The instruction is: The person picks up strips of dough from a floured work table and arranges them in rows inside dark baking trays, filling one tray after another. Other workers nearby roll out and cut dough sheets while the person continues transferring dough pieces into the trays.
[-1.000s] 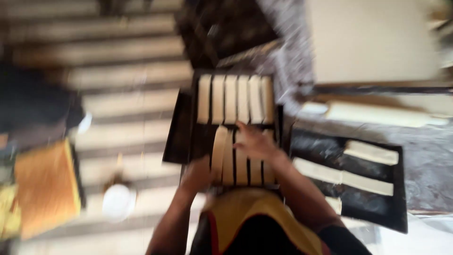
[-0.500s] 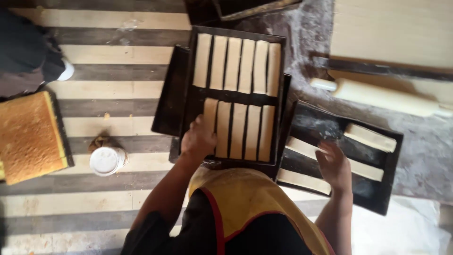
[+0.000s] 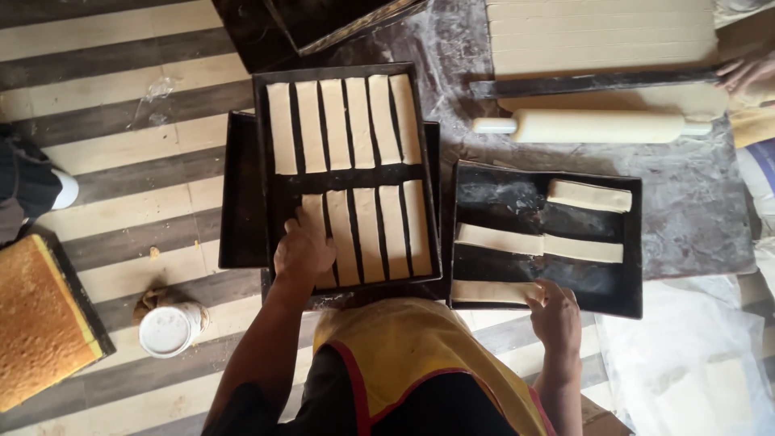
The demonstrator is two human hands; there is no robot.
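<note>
A black baking tray [image 3: 262, 161] holds two rows of pale dough strips [image 3: 347, 121]. My left hand [image 3: 303, 246] lies on the leftmost dough strip of the near row [image 3: 313, 206], fingers curled over it. To the right, a second black tray [image 3: 634, 242] holds three rows of longer dough strips [image 3: 589, 195]. My right hand [image 3: 555, 311] is at that tray's near edge, fingertips on the end of the nearest strip [image 3: 492, 291]. A yellow apron [image 3: 420, 347] shows below.
A white rolling pin [image 3: 593, 127] and a cut sheet of dough [image 3: 601, 36] lie on the floured table beyond. Another person's hand [image 3: 747, 73] is at the far right. On the striped floor stand a white tub [image 3: 169, 327] and an orange slab [image 3: 40, 323].
My right hand left the full tray, crossed to the right tray and came back to its near edge. My left hand stayed on the near row's left strips. The view steadied.
</note>
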